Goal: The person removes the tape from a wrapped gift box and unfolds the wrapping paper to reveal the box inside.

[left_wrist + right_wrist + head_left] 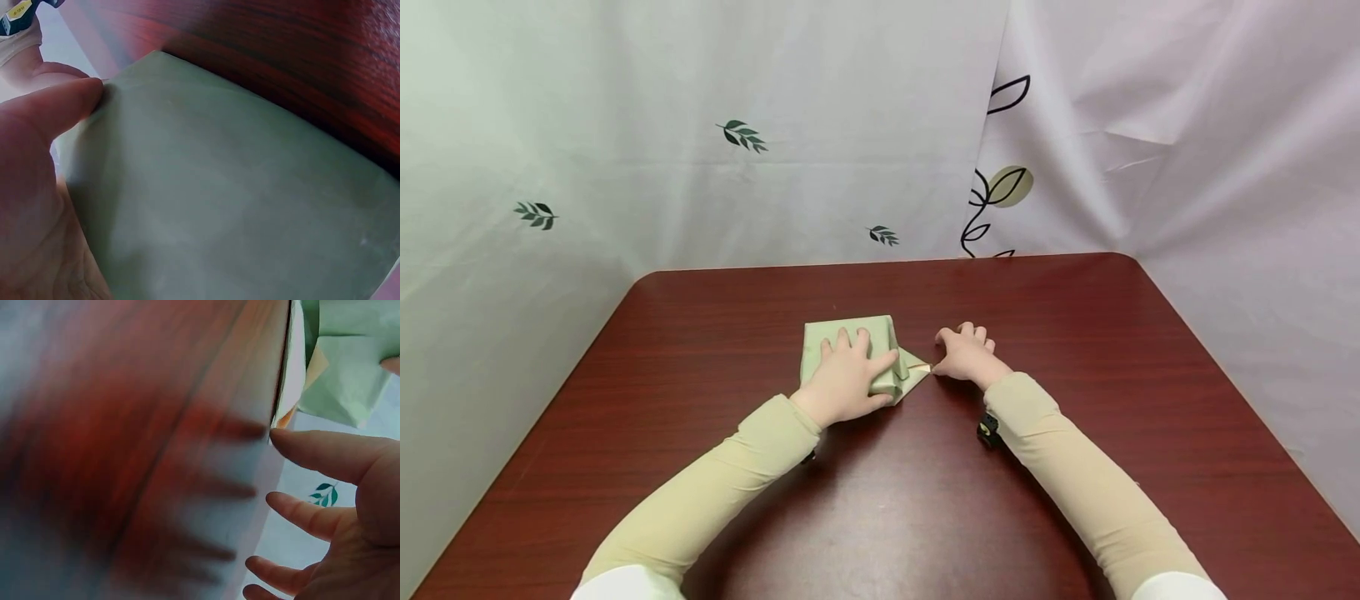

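A small box-shaped parcel wrapped in pale green paper (816,337) lies on the table. My left hand (847,375) rests across its top with spread fingers, and the left thumb (75,103) presses near an edge. From the parcel's right end a folded paper flap (914,379) sticks out to a point, showing a lighter inside. At that tip is the thumb (312,449) of my right hand (970,358); the other right fingers stand apart from the paper, over the table. The parcel's contents are hidden by the wrapping.
The dark red wooden table (880,517) has rounded far corners. Behind it and along both sides hangs a whitish curtain (850,100) with leaf prints. Each wrist carries a small dark device, such as the one under the right sleeve (1026,408).
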Motion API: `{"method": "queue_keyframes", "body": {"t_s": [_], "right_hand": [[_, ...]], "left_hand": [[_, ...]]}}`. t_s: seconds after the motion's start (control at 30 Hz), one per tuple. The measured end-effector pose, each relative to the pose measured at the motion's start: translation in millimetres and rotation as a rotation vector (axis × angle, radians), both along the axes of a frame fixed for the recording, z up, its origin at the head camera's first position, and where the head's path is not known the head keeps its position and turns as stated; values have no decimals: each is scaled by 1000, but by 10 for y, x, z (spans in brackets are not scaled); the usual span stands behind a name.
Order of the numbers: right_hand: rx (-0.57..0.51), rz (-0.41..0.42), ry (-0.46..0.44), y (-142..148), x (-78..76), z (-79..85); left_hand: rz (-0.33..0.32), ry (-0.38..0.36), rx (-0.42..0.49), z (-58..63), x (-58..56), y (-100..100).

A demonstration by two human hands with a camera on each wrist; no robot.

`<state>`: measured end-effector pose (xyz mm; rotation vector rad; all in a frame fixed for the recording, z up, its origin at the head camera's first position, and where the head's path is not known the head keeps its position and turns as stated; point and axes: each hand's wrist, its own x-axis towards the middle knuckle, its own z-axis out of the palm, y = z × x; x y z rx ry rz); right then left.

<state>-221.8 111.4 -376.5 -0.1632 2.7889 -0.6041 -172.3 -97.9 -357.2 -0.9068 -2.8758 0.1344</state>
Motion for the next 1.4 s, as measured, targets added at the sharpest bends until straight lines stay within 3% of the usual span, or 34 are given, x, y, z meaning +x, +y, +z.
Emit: {"method": "queue_keyframes", "body": {"t_s": [0.27,0.53,0.6,0.7,0.93,1.1,1.27,1.4], "right_hand": [[-44,1,14,93,-26,81],[-265,-9,190,87,-9,126],[-331,-5,186,54,14,151],[-443,-5,125,-21,57,188],[-811,-58,-187,-216,129,190],[-875,-92,-302,-295,171,179],[-947,-118,-346,-347,188,173],[-992,-110,-347,-366,196,150]], "left_hand": [[14,-10,9,7,7,11],[43,28,-55,-24,8,28],[46,36,-63,-31,6,32],[41,52,-60,-34,6,36],[44,69,-71,-43,1,42],[47,44,-76,-34,3,40],[14,-8,-49,16,-4,-35],[-39,-81,32,87,-34,-192]]}}
